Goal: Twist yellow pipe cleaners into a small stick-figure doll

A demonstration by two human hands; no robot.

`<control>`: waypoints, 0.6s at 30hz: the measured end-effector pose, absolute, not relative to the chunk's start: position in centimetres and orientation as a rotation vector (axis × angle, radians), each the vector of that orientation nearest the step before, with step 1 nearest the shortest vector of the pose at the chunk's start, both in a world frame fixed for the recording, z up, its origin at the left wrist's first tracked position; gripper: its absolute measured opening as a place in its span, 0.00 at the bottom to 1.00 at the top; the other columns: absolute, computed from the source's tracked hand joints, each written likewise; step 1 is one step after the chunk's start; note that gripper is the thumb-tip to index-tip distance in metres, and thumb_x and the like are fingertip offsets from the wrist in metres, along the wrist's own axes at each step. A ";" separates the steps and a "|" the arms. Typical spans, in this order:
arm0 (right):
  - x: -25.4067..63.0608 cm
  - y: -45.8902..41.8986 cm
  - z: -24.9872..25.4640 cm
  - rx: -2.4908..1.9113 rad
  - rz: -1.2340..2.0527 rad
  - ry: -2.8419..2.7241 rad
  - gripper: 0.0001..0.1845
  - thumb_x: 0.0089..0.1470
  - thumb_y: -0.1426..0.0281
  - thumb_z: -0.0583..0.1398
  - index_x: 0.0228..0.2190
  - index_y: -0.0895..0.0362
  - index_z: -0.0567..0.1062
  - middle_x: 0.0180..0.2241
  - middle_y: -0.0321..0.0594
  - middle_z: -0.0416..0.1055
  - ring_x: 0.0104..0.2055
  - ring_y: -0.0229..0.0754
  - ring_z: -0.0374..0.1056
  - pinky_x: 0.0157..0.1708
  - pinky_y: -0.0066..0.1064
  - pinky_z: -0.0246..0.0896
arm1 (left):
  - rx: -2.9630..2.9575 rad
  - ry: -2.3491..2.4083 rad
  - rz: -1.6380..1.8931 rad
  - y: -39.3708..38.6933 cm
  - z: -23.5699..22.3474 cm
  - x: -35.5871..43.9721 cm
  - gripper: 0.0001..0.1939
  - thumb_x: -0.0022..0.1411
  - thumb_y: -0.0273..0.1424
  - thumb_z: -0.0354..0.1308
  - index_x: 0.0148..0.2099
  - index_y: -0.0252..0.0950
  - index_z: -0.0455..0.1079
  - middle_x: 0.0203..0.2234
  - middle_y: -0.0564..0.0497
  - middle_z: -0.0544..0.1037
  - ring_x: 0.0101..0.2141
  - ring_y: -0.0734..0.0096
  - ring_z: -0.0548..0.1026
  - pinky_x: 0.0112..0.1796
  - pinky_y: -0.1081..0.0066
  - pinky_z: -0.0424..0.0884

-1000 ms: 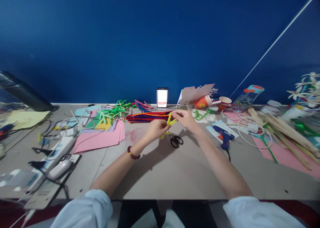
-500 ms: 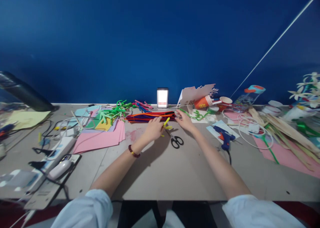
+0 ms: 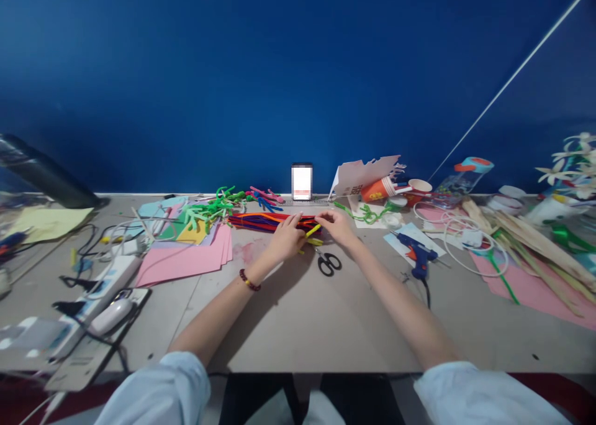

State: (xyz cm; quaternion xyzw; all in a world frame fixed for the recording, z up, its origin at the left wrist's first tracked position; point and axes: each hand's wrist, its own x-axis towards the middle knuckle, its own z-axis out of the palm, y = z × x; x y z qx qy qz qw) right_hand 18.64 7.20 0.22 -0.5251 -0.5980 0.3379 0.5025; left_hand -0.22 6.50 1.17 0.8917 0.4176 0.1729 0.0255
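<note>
The yellow pipe cleaner piece (image 3: 313,231) is held in the partly curled left hand (image 3: 287,238). Its right end is met by the right hand's (image 3: 338,226) nearly closed fingertips; whether it is gripped there cannot be told.

The person wears loose, light blue sleeves (image 3: 158,388) ending near the elbows, a dark red beaded bracelet (image 3: 250,280) with yellow beads on the left wrist, and black legwear (image 3: 258,400).
</note>
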 end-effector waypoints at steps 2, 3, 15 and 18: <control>18.0 6.6 1.3 -1.225 0.815 -1.460 0.13 0.46 0.59 0.61 0.28 0.57 0.74 0.29 0.40 0.76 0.32 0.41 0.70 0.37 0.34 0.67 | 2.775 1.293 0.563 6.5 1.3 -0.1 0.09 0.61 0.31 0.57 0.33 0.37 0.78 0.61 0.41 0.64 0.59 0.47 0.63 0.53 0.48 0.66; 17.6 6.2 1.9 -1.198 0.811 -1.467 0.13 0.47 0.59 0.61 0.28 0.57 0.75 0.29 0.40 0.76 0.32 0.41 0.71 0.36 0.34 0.67 | 2.793 1.293 0.600 6.4 1.4 -0.1 0.08 0.60 0.30 0.57 0.33 0.38 0.78 0.60 0.41 0.65 0.58 0.47 0.64 0.54 0.48 0.64; 18.9 4.1 7.1 -1.155 0.588 -1.357 0.13 0.54 0.62 0.57 0.38 0.55 0.76 0.36 0.42 0.76 0.36 0.41 0.71 0.38 0.33 0.66 | 2.844 1.185 1.080 6.8 1.8 -0.6 0.11 0.63 0.28 0.52 0.32 0.37 0.75 0.52 0.43 0.73 0.51 0.57 0.70 0.50 0.56 0.66; 19.5 3.9 7.8 -1.156 0.487 -1.527 0.09 0.53 0.64 0.59 0.33 0.55 0.77 0.37 0.42 0.75 0.37 0.42 0.70 0.37 0.33 0.66 | 2.807 1.175 1.198 7.0 1.5 -0.7 0.11 0.64 0.27 0.51 0.32 0.38 0.74 0.51 0.43 0.74 0.51 0.58 0.70 0.50 0.55 0.66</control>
